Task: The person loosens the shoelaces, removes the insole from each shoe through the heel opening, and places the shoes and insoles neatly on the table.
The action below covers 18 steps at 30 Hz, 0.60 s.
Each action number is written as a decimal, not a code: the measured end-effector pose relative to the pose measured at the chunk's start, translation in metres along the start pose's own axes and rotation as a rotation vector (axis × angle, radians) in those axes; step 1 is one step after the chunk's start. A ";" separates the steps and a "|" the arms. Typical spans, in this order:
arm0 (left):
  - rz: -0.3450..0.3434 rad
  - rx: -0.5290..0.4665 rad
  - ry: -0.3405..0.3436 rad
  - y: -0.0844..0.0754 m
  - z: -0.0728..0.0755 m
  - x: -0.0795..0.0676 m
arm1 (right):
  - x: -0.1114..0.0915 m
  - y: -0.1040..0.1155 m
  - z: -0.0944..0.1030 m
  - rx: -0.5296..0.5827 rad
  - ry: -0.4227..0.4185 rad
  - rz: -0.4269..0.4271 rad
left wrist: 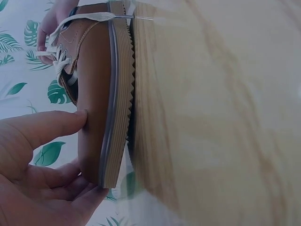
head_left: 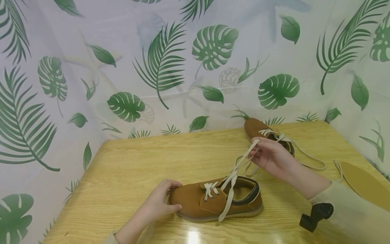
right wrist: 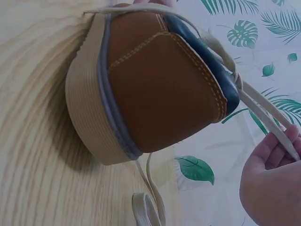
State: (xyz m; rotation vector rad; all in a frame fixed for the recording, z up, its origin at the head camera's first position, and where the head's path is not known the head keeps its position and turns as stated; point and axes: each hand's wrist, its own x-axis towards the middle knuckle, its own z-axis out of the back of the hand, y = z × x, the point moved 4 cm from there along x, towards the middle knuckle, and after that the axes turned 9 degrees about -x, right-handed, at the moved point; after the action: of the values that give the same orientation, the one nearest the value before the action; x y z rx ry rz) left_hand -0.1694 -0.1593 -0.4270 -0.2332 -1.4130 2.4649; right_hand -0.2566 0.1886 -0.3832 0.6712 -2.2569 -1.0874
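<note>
A brown lace-up shoe (head_left: 190, 201) with a dark collar lies sole down on the table, its toe to the left. My left hand (head_left: 156, 201) grips the toe, thumb on the near side and fingers round the far side. Above the heel, my right hand (head_left: 271, 157) pinches the cream shoelace (head_left: 243, 158) and holds it up taut from the shoe. The laces cross in a knot-like twist above the opening; one loose end (head_left: 229, 203) hangs down the near side. In the right wrist view the heel (right wrist: 160, 89) blocks the laced front.
A second brown shoe (head_left: 254, 128) with loose laces stands at the back right, partly behind my right hand. A flat tan piece (head_left: 362, 179) with a cord at its tip lies at the right, partly covered by my sleeve. Leaf-printed cloth (head_left: 170, 112) borders the wooden table (head_left: 146, 159).
</note>
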 end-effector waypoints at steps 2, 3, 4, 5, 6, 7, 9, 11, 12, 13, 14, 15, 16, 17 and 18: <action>0.003 -0.002 0.000 0.001 0.000 0.000 | -0.002 0.002 0.001 0.030 -0.048 0.002; 0.002 -0.002 0.000 0.001 0.000 0.000 | -0.003 0.004 0.002 0.042 -0.081 0.010; 0.001 -0.001 0.000 0.001 0.000 0.000 | -0.003 0.007 0.003 0.050 -0.116 0.023; -0.001 0.001 0.001 0.001 -0.001 0.000 | -0.004 0.009 0.005 0.052 -0.150 0.035; -0.002 0.002 0.001 0.001 -0.001 0.000 | -0.005 0.012 0.007 0.054 -0.176 0.048; -0.002 0.001 0.000 0.002 -0.001 0.000 | -0.006 0.015 0.008 0.045 -0.193 0.060; -0.003 0.001 0.000 0.002 -0.001 0.000 | -0.008 0.019 0.011 0.004 -0.198 0.064; -0.001 0.000 -0.001 0.002 -0.002 -0.001 | -0.009 0.021 0.013 -0.040 -0.181 0.055; -0.001 -0.002 -0.003 0.002 -0.002 -0.001 | -0.010 0.022 0.014 -0.052 -0.170 0.050; -0.001 -0.001 -0.003 0.002 -0.002 -0.001 | -0.011 0.023 0.015 -0.068 -0.164 0.048; 0.000 0.000 -0.004 0.002 -0.002 -0.001 | -0.011 0.024 0.016 -0.084 -0.162 0.047; -0.003 0.002 -0.004 0.002 -0.002 -0.001 | -0.012 0.024 0.017 -0.092 -0.166 0.048; -0.001 0.003 -0.003 0.002 -0.003 -0.001 | -0.012 0.025 0.017 -0.105 -0.171 0.053; 0.001 0.005 -0.002 0.002 -0.003 -0.001 | -0.012 0.026 0.018 -0.110 -0.179 0.058; 0.003 0.008 -0.001 0.002 -0.003 -0.001 | -0.013 0.026 0.018 -0.109 -0.188 0.061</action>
State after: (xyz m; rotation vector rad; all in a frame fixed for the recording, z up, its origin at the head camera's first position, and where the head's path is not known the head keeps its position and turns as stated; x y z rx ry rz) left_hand -0.1680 -0.1577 -0.4302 -0.2329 -1.4040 2.4724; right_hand -0.2644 0.2210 -0.3744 0.4694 -2.3377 -1.2794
